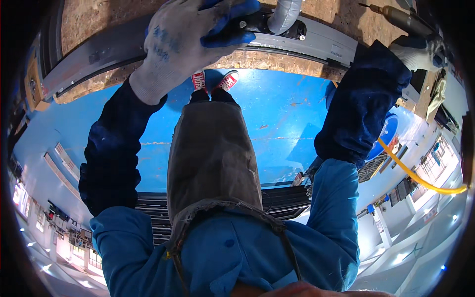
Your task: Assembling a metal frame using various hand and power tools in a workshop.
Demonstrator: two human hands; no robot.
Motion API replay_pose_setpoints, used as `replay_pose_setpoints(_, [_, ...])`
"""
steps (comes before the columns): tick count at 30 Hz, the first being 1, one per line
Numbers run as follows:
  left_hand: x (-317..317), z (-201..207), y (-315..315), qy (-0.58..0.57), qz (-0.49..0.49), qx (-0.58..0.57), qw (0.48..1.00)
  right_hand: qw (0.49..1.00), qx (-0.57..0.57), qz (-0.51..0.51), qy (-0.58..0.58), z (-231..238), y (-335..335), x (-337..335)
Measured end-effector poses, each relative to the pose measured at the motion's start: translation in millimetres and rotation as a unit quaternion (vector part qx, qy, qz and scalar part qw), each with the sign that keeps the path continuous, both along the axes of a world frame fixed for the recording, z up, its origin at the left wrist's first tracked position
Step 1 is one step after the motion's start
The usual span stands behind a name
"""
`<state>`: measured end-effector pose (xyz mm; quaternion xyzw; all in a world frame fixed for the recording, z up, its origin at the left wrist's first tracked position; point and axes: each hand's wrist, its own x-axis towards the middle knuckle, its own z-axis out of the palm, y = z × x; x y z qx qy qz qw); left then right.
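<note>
My left hand (185, 42), in a white knit glove with blue-coated fingers, is over a long grey metal profile (116, 48). Its thumb and fingers close around one end of a black fitting (260, 24) lying on the profile. A silver, wrinkled tube (285, 15) rises from that fitting. Off to the right, my right hand (418, 52) wears a similar glove and is closed at the rear of a drill-like hand tool (403, 19), with a bronze front and a thin bit pointing left. Some of its fingers are hidden.
The profile lies along a worn wooden bench (277, 62). A yellow hose (415, 175) curves at the right, near a blue drum (388, 136). Dark slatted material (153, 208) is behind me on the blue floor (282, 114). A cloth (437, 96) hangs at far right.
</note>
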<state>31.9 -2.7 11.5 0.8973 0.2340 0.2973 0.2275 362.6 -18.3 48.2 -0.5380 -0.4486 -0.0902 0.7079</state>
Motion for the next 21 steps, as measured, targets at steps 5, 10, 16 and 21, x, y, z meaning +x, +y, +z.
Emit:
replay_pose_setpoints(5, [-0.4, -0.5, -1.3, 0.032, 0.019, -0.007, 0.999, 0.985, -0.038, 0.166, -0.011, -35.0, -6.2, 13.7])
replay_pose_setpoints(10, [1.6, -8.5, -3.2, 0.091, 0.036, -0.02, 0.995, 0.98, -0.164, 0.115, -0.011, -41.6, -8.1, 50.2])
replay_pose_setpoints(16, [-7.2, -10.8, -3.0, 0.106, 0.043, 0.029, 0.993, 0.953, -0.104, 0.223, -0.174, 2.2, -60.8, 9.8])
replay_pose_setpoints(21, [-4.9, -6.3, -2.2, 0.119, 0.037, 0.014, 0.992, 0.657, -0.082, 0.629, 0.408, 43.7, -100.4, -51.9])
